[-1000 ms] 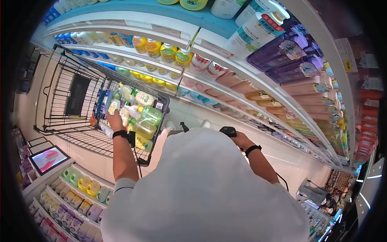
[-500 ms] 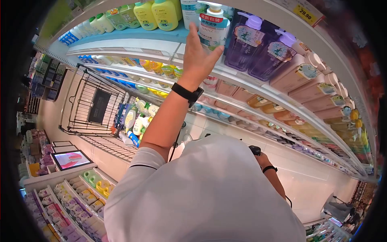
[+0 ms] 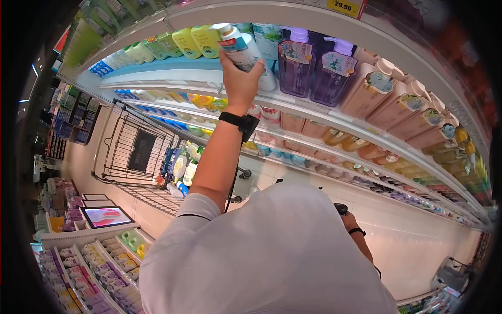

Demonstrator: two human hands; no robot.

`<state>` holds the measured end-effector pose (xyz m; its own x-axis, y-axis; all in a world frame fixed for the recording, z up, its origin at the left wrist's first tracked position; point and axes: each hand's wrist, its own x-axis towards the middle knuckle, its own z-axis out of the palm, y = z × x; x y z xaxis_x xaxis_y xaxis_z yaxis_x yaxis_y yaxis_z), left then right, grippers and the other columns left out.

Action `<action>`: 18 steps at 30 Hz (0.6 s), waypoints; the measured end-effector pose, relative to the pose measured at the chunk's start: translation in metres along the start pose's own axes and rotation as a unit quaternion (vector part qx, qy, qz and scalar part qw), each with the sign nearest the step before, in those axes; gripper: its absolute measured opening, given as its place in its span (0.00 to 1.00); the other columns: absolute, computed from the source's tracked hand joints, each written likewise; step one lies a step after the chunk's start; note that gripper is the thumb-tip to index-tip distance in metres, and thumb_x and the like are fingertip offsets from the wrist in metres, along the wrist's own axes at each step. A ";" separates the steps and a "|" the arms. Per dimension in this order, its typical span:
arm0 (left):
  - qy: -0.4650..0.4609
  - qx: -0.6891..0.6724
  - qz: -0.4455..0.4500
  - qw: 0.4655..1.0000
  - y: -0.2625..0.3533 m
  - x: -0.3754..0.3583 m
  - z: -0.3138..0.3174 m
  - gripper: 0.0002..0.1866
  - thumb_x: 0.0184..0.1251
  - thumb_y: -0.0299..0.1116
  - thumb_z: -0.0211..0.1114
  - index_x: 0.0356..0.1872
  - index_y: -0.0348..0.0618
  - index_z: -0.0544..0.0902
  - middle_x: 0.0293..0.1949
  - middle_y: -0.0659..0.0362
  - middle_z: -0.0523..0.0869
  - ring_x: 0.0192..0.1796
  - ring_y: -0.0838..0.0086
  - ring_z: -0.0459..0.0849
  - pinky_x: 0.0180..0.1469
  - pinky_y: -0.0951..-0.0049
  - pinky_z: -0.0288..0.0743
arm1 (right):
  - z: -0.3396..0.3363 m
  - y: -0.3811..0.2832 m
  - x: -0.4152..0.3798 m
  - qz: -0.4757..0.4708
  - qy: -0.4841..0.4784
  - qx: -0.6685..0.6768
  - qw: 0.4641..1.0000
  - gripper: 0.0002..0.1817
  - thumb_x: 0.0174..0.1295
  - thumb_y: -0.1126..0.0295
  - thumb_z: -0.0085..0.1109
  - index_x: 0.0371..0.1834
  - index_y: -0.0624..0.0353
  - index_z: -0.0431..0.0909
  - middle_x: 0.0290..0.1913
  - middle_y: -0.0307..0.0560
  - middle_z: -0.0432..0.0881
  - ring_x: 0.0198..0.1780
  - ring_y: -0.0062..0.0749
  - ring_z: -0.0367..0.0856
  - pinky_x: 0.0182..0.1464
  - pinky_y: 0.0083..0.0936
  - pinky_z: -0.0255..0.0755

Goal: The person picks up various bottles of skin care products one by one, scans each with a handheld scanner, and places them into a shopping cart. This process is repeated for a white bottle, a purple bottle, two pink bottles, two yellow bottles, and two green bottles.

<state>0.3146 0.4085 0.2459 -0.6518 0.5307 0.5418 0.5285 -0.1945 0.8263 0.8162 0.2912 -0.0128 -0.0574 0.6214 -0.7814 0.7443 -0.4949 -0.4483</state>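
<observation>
My left hand [image 3: 242, 83] is wrapped round a white pump bottle [image 3: 241, 48] with a blue-green label and a red sticker. The bottle leans left, clear of its row at the shelf's front. Behind it stand similar white and blue bottles [image 3: 266, 39]; purple pump bottles [image 3: 298, 68] are just to the right, and yellow bottles [image 3: 205, 42] to the left. Down at my right side, my right hand [image 3: 351, 222] is closed round the end of a black object [image 3: 341, 209], mostly hidden by the hand and my shirt.
A wire shopping cart [image 3: 137, 152] with several bottles in it stands left, below the shelf. Pink pump bottles [image 3: 371, 83] line the shelf to the right. Behind on the left are a display rack [image 3: 86, 267] and a lit screen [image 3: 107, 216].
My left hand has closed round the white pump bottle, pulled it out of its row and tilted it leftward. The view has shifted slightly; my right hand stays low at my side.
</observation>
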 end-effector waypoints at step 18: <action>-0.059 -0.592 -0.298 0.747 -0.010 -0.088 -0.182 0.36 0.71 0.55 0.52 0.69 0.37 0.60 0.57 0.41 0.76 0.55 0.49 0.81 0.57 0.41 0.78 | 0.010 -0.219 -0.027 -0.274 -0.160 0.049 0.947 0.18 0.51 0.62 0.71 0.42 0.58 0.80 0.27 0.36 0.78 0.27 0.17 0.72 0.29 0.18 0.65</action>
<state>0.2679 0.2139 0.2184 -0.4898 0.8695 0.0646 -0.7325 -0.4505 0.5104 0.6479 0.3769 0.1020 -0.6276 0.5939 -0.5034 0.4793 -0.2148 -0.8509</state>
